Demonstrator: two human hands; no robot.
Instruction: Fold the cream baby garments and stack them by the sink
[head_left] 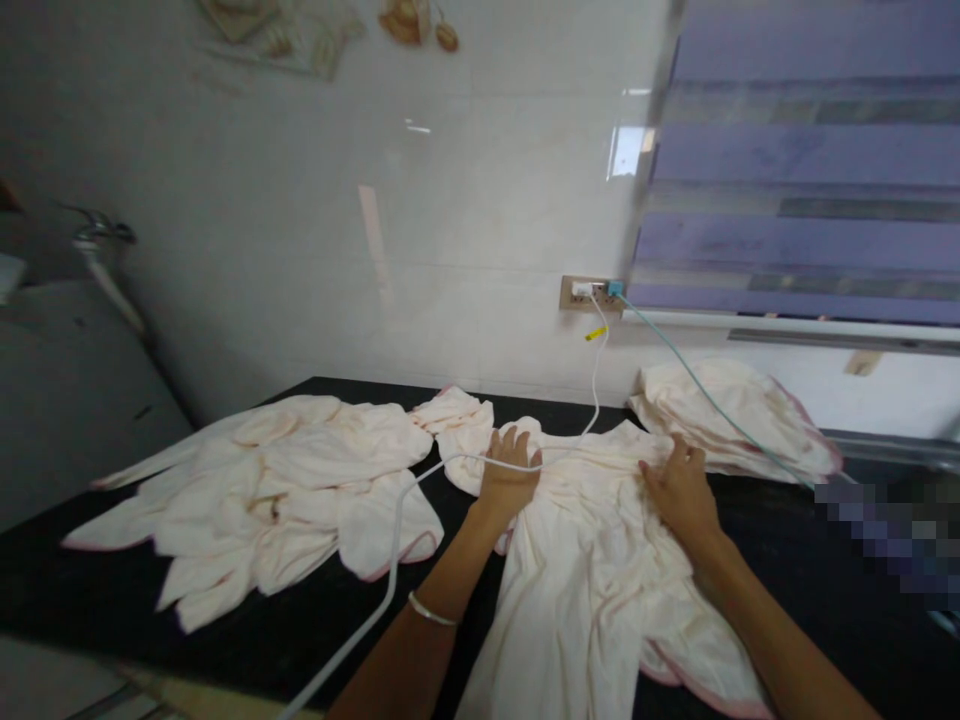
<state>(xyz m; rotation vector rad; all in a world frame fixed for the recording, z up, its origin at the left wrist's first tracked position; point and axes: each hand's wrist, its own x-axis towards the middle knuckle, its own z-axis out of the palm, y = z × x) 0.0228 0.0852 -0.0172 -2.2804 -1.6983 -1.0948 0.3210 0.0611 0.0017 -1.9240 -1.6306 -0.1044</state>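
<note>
A cream cloth [574, 560] with pink edging lies spread and wrinkled on the black tabletop, its near part reaching the bottom of the view. My left hand [510, 475] rests on its upper left part, fingers apart and lying over the fabric. A white cable runs across the cloth and by this hand's fingers. At the upper right edge, my right hand [681, 488] has its fingers bent and closed on the fabric; the fingertips are partly hidden. Left of my left hand lies a crumpled heap of similar cloths [277, 490].
A folded pile of cream cloth [727, 410] sits at the back right. The white cable [394, 560] and a green cable [694, 375] come from a wall socket [589, 293]. A purple blind [795, 170] hangs at right, and a tap [101, 228] is on the left wall.
</note>
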